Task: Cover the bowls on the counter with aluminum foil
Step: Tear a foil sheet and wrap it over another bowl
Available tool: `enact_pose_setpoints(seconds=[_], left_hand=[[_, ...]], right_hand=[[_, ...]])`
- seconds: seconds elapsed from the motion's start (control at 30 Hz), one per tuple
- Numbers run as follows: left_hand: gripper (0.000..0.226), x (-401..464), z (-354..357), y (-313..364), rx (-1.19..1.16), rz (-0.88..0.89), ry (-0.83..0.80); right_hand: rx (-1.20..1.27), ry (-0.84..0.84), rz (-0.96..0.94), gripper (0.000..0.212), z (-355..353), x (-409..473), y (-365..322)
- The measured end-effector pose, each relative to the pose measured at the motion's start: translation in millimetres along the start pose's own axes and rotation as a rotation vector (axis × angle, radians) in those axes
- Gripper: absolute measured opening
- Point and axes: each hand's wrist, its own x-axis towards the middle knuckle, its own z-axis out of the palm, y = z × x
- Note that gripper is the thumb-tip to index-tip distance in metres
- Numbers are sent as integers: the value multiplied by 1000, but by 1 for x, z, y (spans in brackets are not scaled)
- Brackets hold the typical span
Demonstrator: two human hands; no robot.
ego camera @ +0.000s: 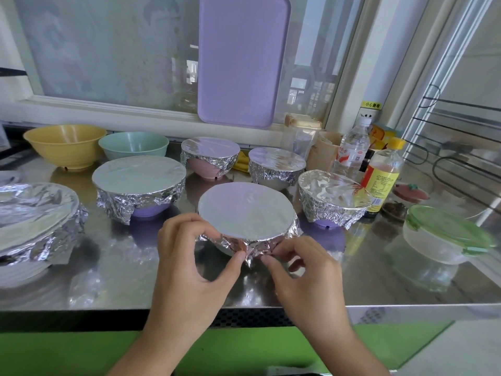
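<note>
both hands, left hand (189,264) and right hand (303,270), pinch the foil (252,246) skirt under the near bowl's (227,249) rim on the counter (122,267)

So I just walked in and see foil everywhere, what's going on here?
A person is covering bowls with foil. Both hands, left hand and right hand, pinch the foil edge of the nearest bowl, crimping it under the rim. Five other bowls on the steel counter are already covered. The yellow bowl and green bowl at the back are uncovered.
</note>
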Motion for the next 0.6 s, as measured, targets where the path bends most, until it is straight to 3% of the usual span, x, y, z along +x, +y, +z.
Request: enact_pose_setpoints(seconds=[0.17,0.3,0.43,0.6], left_hand=[[35,-17,0,6,50,-60,11],[31,-22,5,16,150,-307,-140],[6,-12,8,26,36,-417,-271],[13,1,8,30,-141,-625,-305]], right_hand=[[-3,-63,125,21,-3,-1,-4],[-9,-92,187,19,-6,-2,-9],[69,-131,369,27,-4,1,-8],[195,-215,491,32,-8,11,-7]])
